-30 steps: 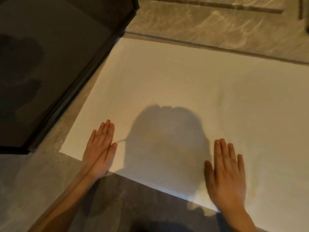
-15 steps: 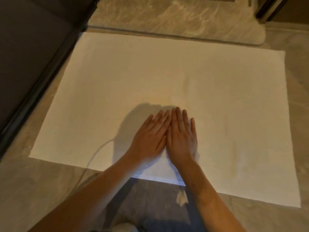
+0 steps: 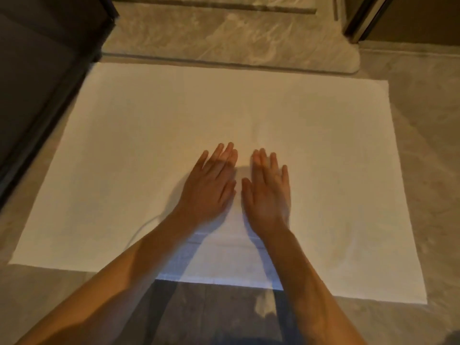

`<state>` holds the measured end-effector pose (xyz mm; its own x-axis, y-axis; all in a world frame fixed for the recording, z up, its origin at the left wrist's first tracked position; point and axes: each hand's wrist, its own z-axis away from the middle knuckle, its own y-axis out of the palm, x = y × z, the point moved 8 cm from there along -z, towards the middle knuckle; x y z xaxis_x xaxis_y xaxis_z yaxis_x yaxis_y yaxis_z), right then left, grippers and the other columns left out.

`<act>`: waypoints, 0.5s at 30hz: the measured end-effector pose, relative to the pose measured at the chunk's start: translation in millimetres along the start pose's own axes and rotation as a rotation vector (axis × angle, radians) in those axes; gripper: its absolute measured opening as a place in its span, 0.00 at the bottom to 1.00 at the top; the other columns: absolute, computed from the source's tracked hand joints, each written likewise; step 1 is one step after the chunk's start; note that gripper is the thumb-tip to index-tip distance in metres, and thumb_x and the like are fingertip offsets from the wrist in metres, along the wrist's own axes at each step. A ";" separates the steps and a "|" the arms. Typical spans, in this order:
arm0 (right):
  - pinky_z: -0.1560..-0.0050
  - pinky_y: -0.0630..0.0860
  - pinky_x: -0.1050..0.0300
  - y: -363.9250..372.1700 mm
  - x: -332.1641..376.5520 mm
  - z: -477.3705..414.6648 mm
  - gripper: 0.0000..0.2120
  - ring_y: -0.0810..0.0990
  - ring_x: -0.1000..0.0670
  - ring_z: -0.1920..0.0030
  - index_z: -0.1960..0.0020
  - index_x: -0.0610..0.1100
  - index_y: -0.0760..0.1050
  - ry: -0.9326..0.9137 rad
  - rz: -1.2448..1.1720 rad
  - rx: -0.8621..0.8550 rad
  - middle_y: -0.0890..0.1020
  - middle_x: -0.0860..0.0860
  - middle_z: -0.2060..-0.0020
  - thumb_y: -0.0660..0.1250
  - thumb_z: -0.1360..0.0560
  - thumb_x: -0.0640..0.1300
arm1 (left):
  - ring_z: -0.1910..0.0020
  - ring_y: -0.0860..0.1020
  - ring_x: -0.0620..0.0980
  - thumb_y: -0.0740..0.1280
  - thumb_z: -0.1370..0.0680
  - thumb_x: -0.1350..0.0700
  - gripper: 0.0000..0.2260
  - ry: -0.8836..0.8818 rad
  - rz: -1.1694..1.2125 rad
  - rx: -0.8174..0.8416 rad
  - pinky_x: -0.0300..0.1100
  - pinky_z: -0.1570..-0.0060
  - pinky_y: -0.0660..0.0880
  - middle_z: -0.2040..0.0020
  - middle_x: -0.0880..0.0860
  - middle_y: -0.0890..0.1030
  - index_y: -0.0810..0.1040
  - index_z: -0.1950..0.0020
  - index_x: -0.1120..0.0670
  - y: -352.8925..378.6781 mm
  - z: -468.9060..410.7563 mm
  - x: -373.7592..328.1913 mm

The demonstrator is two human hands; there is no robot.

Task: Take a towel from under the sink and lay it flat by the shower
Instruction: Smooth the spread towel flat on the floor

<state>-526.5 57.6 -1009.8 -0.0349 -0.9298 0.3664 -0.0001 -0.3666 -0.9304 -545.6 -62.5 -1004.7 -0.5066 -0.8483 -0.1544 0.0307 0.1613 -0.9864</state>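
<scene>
ops: Hands have split since half a second back; they were touching side by side, now the left hand (image 3: 211, 188) and right hand (image 3: 268, 192) sit just apart, slightly further up the towel (image 3: 323, 145).
qa: grip?
ops: none; both palms down, fingers straight and a little spread, pressing on the cloth; nothing held.
qa: towel position?
ops: spread on the floor (image 3: 423, 170); far edge just beside the marble sill (image 3: 224, 41); left far corner near the dark framed panel (image 3: 49, 70) (shower side, I judge).
qa: progress?
ops: fetch and unfold look done; no folds visible; only final smoothing left, then hands off.
qa: counts?
ops: one towel; two hands; one sill; one panel.
</scene>
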 end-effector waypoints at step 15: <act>0.23 0.48 0.46 -28.2 -78.7 -34.5 0.29 0.51 0.43 0.21 0.21 0.42 0.55 0.138 0.106 -0.021 0.56 0.45 0.21 0.47 0.20 0.51 | 0.21 0.49 0.49 0.51 0.19 0.49 0.28 -0.211 0.022 0.010 0.47 0.23 0.46 0.19 0.54 0.54 0.54 0.20 0.57 -4.0 5.4 87.2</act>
<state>-558.2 142.2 -1012.8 -0.1730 -0.9492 0.2627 -0.0099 -0.2651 -0.9642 -585.3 -139.8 -1014.5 -0.3144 -0.9315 -0.1827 0.0487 0.1764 -0.9831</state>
